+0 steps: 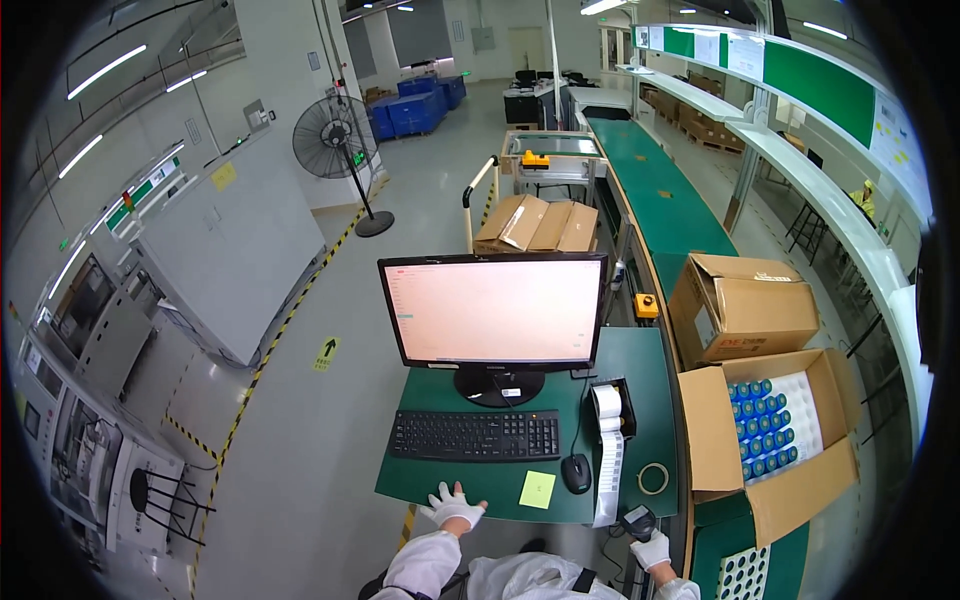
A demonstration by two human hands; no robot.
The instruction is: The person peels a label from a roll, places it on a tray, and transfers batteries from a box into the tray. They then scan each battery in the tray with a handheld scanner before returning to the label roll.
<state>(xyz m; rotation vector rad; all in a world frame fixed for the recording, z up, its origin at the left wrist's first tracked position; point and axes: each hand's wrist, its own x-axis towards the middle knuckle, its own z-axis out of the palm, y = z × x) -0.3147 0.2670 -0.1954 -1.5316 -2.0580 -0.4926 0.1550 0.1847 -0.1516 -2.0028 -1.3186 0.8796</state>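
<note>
Device (638,522) in the right hand (652,551): how does it look, and where is it?

It is small and dark, with a rounded head, and sits at the front right edge of the green table (655,380), near the hanging end of the label strip (609,470). The white-gloved fingers close around its lower part, which the glove hides.

And the left hand (452,504)?

Gloved too, grasping nothing, fingers spread at the front edge, nearest the keyboard (474,436). Whether it presses on the tabletop cannot be told.

What about the counts?

One monitor (494,312), one keyboard, one mouse (576,474), one yellow note (537,489), one pale ring (640,482) and one label roll feeding the strip. To the right stand two cartons: an open one (805,495), and just beyond it another (765,320) with its top folded over. Blue cylinders (762,430) fill several rows in the open carton, too small to count surely. One white tray (745,575) with round holes lies in front.

Any writing?

Dark print repeats along the strip, the note bears a small mark, and the screen shows tiny lines, too small to read. The folded carton carries a pale label and some print.
</note>
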